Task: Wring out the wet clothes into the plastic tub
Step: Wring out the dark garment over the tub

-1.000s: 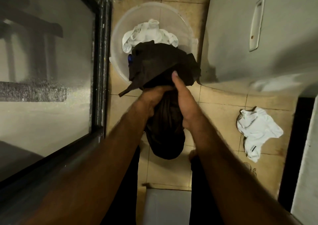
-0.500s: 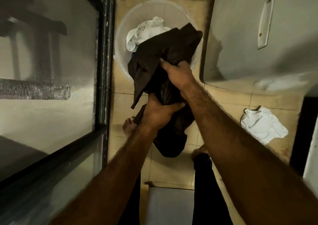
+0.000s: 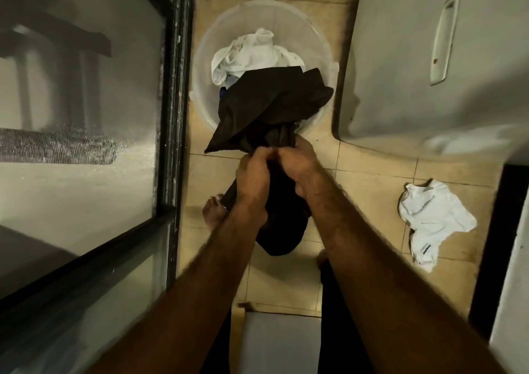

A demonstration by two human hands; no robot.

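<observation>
Two hands fill the middle of my feed, and both are clenched on one dark garment point(image 3: 266, 110). The left hand point(image 3: 253, 177) and right hand point(image 3: 300, 169) sit side by side, knuckles touching, with the fingers curled tight round a bunched neck of the cloth. Above the grip I see the fabric fan out in a wide, loose fold that hangs over the near rim of the plastic tub point(image 3: 204, 47). Below the grip the rest droops in a dark bundle between the forearms, over the tiled floor point(image 3: 372, 179).

The tub is round and translucent. It stands toward the far edge of the floor, between a black-framed glass door point(image 3: 86, 133) on the left and a pale grey unit point(image 3: 400, 81) with a recessed handle point(image 3: 445, 38) on the right. Inside it lie crumpled white clothes point(image 3: 249, 55), heaped toward the far side. A scrap of something blue point(image 3: 223, 91) shows at the dark cloth's edge. From here I cannot tell whether water is running off the garment, because the light is too dim.

A white garment point(image 3: 432, 222) lies crumpled on the floor near its right edge, well apart from the tub. A bare foot point(image 3: 214, 213) shows just beside the left wrist, partly hidden by the hanging cloth.
</observation>
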